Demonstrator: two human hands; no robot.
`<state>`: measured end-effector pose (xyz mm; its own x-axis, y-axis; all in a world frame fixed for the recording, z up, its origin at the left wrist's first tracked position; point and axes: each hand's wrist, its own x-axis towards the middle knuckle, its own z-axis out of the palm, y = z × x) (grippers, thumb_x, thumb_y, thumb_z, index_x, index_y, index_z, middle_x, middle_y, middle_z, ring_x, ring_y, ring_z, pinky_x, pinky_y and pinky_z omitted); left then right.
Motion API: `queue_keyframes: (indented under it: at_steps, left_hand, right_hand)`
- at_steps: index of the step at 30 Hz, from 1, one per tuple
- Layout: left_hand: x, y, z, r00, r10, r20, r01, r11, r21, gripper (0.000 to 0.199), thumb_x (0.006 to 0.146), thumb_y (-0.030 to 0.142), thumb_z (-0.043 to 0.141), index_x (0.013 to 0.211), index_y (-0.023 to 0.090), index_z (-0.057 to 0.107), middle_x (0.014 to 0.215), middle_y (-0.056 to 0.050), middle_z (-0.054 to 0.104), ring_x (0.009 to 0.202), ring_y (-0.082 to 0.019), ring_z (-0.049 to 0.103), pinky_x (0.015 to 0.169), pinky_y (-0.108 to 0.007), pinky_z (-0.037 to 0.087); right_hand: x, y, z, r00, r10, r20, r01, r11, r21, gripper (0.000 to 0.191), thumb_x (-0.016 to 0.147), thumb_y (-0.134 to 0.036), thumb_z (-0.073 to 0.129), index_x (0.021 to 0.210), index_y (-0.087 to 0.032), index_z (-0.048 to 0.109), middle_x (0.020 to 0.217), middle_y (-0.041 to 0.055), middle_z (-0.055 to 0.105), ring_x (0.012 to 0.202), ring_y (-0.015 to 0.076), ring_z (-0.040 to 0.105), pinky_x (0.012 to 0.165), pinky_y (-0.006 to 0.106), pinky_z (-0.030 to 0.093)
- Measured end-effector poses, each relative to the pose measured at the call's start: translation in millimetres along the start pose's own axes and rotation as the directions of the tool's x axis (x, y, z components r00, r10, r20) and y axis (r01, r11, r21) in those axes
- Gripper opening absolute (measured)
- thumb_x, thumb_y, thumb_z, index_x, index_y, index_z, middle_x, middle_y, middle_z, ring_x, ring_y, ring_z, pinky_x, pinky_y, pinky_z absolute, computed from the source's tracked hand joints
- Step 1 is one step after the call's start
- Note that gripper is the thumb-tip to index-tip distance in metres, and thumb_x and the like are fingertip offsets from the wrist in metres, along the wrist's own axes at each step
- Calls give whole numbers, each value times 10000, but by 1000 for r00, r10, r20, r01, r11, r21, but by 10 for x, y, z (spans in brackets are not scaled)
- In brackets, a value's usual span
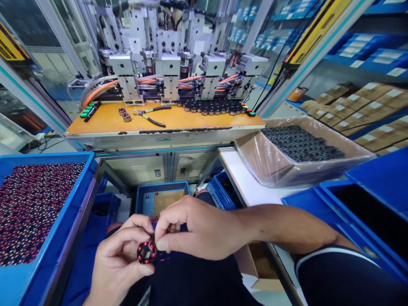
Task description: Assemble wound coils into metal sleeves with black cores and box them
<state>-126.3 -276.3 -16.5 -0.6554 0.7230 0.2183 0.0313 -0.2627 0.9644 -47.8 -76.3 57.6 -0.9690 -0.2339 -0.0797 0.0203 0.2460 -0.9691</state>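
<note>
My left hand is closed round a small motor stator, a ring with red and black windings and an open centre, facing me above my lap. Thumb and fingers grip its rim from below and above. Beside it on the right, my right hand has thumb and forefinger pinched together at the stator's edge. What lies between those fingertips, if anything, is too small to make out. A bit of red shows behind and below the right fingers.
On the left stands a blue crate full of similar stators. The machine's orange worktop carries pliers, a marker and rows of black-topped parts. To the right is a plastic-lined box of dark parts. A blue bin sits low ahead.
</note>
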Motion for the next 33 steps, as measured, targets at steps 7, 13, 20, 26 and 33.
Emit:
queue_keyframes:
  at_steps: [7,13,20,26,33]
  left_hand:
    - [2,47,70,999,-23,-40,21,999,-29,249,656,301,913,851,244,770,875,-35,652,694,-124,642,576,-182,501]
    - [-34,26,85,994,-111,-24,100,956,-276,340,640,414,912,822,206,715,816,-9,573,657,-110,583,598,-211,468]
    - [-53,-13,65,969,-214,120,245,882,-403,421,600,449,927,842,199,689,823,-3,569,682,-108,559,632,-209,434]
    - [-93,-78,5,948,-259,183,313,861,-401,469,587,461,927,894,199,689,864,-10,563,744,-124,522,651,-204,419]
    - [-23,-68,8,962,-222,159,268,875,-403,417,603,450,922,836,196,687,828,-7,556,726,-121,508,633,-202,407]
  right_hand:
    - [-49,0,-49,994,-96,44,99,993,-66,109,872,-181,655,820,-109,719,713,0,652,642,79,580,638,188,468]
    - [-117,79,-225,811,-585,34,546,734,-405,88,932,-156,646,869,-103,677,791,56,694,729,99,630,720,207,522]
    - [88,144,-79,475,-866,157,695,260,-670,172,904,-207,717,983,-55,693,919,93,732,816,148,653,749,262,554]
    - [192,138,-66,412,-884,221,728,174,-663,143,939,-217,670,910,-90,729,926,70,741,792,144,648,713,258,547]
    - [242,264,-27,390,-905,167,757,213,-618,113,905,-206,720,859,-103,718,829,60,730,711,122,649,650,258,527]
